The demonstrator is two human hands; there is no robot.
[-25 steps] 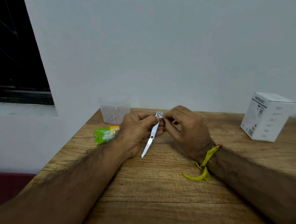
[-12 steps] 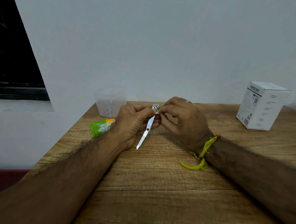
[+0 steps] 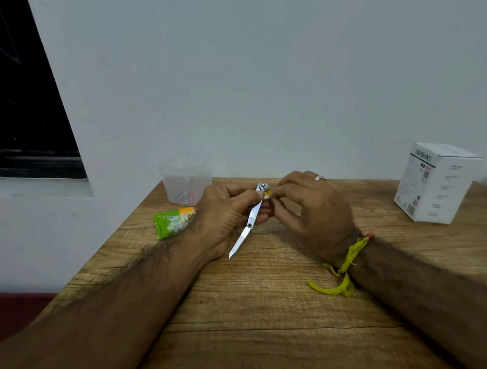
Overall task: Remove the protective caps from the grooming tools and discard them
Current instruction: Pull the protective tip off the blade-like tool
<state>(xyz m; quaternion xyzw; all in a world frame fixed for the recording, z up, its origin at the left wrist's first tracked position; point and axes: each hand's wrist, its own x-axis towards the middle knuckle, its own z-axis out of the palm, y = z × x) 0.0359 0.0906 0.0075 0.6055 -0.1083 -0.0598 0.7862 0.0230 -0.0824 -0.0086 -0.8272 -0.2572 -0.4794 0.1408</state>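
The left hand (image 3: 223, 211) is gripping one nail clipper (image 3: 250, 219) above the table (image 3: 257, 313), long axis slanting, lever tip pointing down toward the person. The right hand (image 3: 314, 214) is pinching one yellow cap (image 3: 267, 192) at its far end.

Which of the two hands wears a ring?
The right hand: a silver ring sits on one finger; the left hand shows none.

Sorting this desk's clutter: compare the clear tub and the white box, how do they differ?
The tub is see-through, with thin sticks visible inside; the box is opaque with print on it. The tub stands at the table's far left corner, the box at far right. Both stand upright, untouched.
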